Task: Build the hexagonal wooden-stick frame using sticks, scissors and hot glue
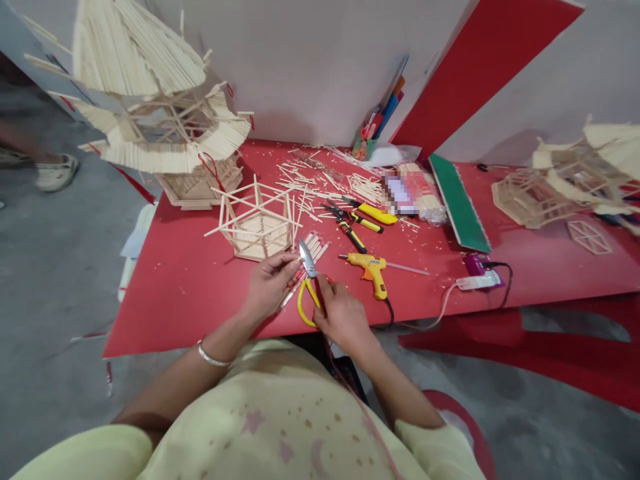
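My right hand (pixel 343 313) is closed round the yellow handles of a pair of scissors (pixel 309 263), whose metal blades point away from me. At the blades, my left hand (pixel 271 283) pinches a short pale wooden stick, mostly hidden by the fingers. Beneath the hands lies a bundle of flat wooden sticks (pixel 314 248) on a clear wrapper. Just beyond my left hand stands a six-sided wooden stick frame (pixel 263 230) with thin uprights and crossed sticks on top.
On the red table (pixel 165 280) are a yellow glue gun (pixel 370 268), pliers (pixel 350 230), a yellow-handled cutter (pixel 375 213), scattered sticks (pixel 305 180) and a green board (pixel 461 203). A tall stick pagoda (pixel 170 133) stands left, another stick model (pixel 545 187) right. A power strip (pixel 477 280) trails cables.
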Tool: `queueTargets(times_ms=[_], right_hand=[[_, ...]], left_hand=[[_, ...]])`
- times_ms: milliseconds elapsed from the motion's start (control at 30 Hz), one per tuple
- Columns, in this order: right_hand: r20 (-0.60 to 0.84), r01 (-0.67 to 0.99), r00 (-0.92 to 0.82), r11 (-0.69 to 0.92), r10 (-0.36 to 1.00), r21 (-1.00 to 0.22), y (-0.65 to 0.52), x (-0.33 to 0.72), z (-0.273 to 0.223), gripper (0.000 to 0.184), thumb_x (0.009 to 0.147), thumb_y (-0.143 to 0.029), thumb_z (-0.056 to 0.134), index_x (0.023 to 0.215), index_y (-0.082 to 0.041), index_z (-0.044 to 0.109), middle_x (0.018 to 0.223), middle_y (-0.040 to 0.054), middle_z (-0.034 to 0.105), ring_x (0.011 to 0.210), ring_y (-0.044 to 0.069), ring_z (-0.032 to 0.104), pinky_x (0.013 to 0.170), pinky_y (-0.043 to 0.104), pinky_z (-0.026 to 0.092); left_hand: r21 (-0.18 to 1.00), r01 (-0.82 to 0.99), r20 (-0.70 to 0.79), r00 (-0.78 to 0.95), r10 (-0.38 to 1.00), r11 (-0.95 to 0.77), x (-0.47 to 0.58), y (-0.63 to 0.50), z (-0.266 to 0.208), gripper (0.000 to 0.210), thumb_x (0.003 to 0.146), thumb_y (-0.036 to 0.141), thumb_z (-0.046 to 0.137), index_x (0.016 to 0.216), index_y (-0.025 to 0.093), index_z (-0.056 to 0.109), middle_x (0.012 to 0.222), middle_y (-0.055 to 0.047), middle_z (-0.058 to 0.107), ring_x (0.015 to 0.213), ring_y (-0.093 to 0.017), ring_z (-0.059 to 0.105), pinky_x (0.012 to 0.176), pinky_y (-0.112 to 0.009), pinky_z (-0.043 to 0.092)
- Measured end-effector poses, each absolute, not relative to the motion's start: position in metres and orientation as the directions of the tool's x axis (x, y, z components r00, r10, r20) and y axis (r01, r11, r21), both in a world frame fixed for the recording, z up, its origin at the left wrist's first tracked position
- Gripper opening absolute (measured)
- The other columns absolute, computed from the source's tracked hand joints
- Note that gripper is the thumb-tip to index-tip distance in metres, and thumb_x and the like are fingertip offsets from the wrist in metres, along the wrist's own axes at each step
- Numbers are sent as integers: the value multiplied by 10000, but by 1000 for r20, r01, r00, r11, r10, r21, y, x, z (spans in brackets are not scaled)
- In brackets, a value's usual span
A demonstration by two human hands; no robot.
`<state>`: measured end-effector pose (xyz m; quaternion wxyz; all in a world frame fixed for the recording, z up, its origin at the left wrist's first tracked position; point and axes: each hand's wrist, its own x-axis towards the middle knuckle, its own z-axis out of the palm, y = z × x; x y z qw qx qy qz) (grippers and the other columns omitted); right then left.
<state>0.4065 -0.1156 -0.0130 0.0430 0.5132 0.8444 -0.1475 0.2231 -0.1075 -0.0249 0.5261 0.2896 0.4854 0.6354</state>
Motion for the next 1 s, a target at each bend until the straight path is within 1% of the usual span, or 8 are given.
queueTargets(times_ms=[100,200,267,367,467,567,733,1000], right_hand=[[-259,911,-410,378,875,-164,-112,402,-9,761,896,-201,589,1614,-93,365,1224,206,676,944,296,711,776,361,535],[-260,916,-388,341,884,-210,-108,419,-6,730,905,-233,589,1598,-116,395,1113,168,738,957,300,727,794,356,529],[-224,896,-399,326,889,-301,-113,434,-7,725,921,-340,629,1586,-145,414,1113,155,752,1021,308,725,847,372,535],[-98,808,-416,318,904,-497,-130,446,-10,861,830,-508,771,1554,-179,441,1261,160,709,1138,319,692,939,418,542],[58,702,-414,359,909,-616,-142,435,-7,730,813,-551,790,1404,-190,560,1258,144,692,1130,303,679,964,429,540],[155,697,-450,455,879,-554,-140,411,0,565,908,-551,701,1325,-178,621,1162,143,705,1078,304,675,926,422,529],[118,753,-533,533,838,-385,-126,388,9,564,965,-595,633,1403,-239,643,1087,115,714,949,265,690,755,327,483],[4,750,-567,518,824,-411,-126,383,11,605,970,-639,608,1447,-266,617,1118,109,726,990,259,695,763,304,480]], left_hand=[[960,-279,-61,-312,948,-30,211,-114,-22,317,716,446,914,853,180,812,798,-20,718,697,-116,605,663,-236,503],[980,-190,-11,-345,939,-58,196,-122,-21,289,737,430,903,847,177,815,820,-33,734,748,-132,624,711,-243,503],[983,-173,-4,-346,938,-59,185,-128,-22,273,768,427,883,862,180,816,826,-35,737,752,-133,624,721,-244,499],[985,-152,25,-320,947,-77,175,-135,-25,247,810,419,853,881,185,818,830,-36,734,740,-131,615,707,-242,487],[987,-125,65,-271,960,-102,170,-140,-26,223,833,406,836,879,188,819,821,-40,732,730,-139,616,690,-248,486],[982,-80,150,-218,964,-171,168,-143,-23,181,867,372,807,892,193,821,855,-57,752,779,-163,660,736,-270,511],[957,4,285,-166,944,-289,161,-147,-18,133,911,302,741,907,199,824,884,-78,767,837,-193,699,786,-299,536],[974,31,224,-181,958,-222,159,-151,-18,120,891,266,729,849,204,823,860,-79,764,815,-201,693,778,-304,532]])
